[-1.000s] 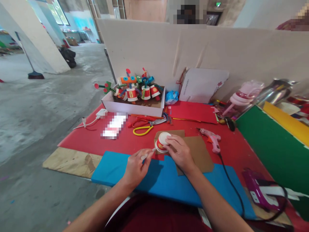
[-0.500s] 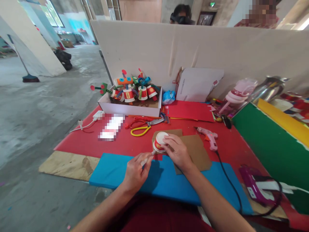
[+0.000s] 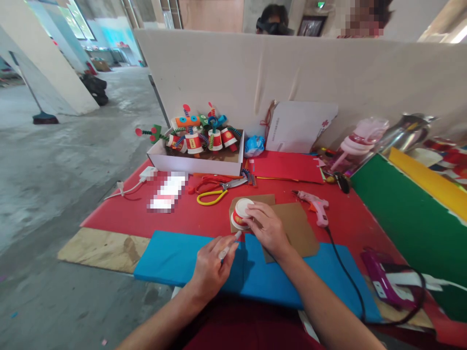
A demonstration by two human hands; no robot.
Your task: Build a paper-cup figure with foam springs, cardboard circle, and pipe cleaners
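An upside-down red-and-white paper cup stands on brown cardboard near the front of the table. My right hand is closed on its right side, thumb and fingers around the wall and base. In my left hand is a slim, whitish pen-like tool, its tip pointing up and right, just below the cup's rim. Whether the tip touches the rim I cannot tell. A blue sheet lies under my hands. Left of the cup rest scissors with red and yellow handles.
A white box of cup figures stands at the back left. Right of the cardboard lies a pink glue gun with a black cord. A phone, a pink bottle and a purple device surround the work area. Behind rises a pale partition.
My left hand has shifted right and slightly down, taking the tool tip from the cup rim's left side to below it. My right hand and the cup stay almost still.
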